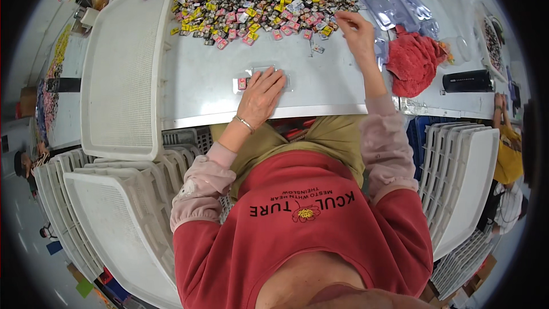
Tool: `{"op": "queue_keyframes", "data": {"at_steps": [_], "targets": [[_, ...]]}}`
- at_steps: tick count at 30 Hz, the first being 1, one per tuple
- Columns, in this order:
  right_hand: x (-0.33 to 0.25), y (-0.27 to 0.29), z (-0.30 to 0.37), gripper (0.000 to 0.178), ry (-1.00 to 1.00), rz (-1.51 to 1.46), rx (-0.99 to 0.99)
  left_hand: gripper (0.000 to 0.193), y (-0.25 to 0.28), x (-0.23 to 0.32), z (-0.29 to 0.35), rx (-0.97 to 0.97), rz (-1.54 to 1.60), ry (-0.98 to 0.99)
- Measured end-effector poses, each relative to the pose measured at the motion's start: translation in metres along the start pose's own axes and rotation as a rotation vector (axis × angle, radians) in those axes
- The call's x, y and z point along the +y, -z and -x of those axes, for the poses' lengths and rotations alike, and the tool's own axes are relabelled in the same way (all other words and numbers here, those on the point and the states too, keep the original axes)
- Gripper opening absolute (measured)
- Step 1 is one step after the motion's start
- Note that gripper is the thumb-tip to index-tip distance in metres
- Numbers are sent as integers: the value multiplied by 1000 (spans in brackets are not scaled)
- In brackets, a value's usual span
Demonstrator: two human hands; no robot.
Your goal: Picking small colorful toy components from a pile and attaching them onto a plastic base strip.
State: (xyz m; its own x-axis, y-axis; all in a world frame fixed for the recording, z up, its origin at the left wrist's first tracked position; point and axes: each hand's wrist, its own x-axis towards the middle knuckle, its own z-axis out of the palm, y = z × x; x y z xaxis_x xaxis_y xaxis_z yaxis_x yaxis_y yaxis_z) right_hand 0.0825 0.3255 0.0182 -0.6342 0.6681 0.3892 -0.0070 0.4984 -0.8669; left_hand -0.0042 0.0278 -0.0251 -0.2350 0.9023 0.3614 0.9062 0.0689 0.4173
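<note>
My left hand (263,95) lies flat with its fingers stretched over a small clear plastic tray (289,82) near the table's front edge. A pink and dark small piece (242,83) shows in the tray beside the fingers; the hand hides much of the rest. My right hand (358,33) is raised at the right edge of a big pile of small square pieces (257,6), coloured black, yellow and pink. Its thumb and fingertips are pinched together, and anything between them is too small to make out. A few loose pieces (318,49) lie just left of this hand.
A large white perforated tray (123,74) stands left of my work area. To the right are clear plastic trays (384,8), a red cloth (413,60) and a black cylinder (468,82). Stacked white trays (457,177) flank me below table height. Another person (506,160) is at far right.
</note>
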Motion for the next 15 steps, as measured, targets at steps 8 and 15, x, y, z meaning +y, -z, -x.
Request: {"op": "queue_keyframes", "data": {"at_steps": [8,15], "targets": [[24,-36,-26,23,276,571,-223,45,37,-11,3,289,32,176],[0,-19,-16,18,111,316,-94,41,31,1,15,298,-17,203]]}}
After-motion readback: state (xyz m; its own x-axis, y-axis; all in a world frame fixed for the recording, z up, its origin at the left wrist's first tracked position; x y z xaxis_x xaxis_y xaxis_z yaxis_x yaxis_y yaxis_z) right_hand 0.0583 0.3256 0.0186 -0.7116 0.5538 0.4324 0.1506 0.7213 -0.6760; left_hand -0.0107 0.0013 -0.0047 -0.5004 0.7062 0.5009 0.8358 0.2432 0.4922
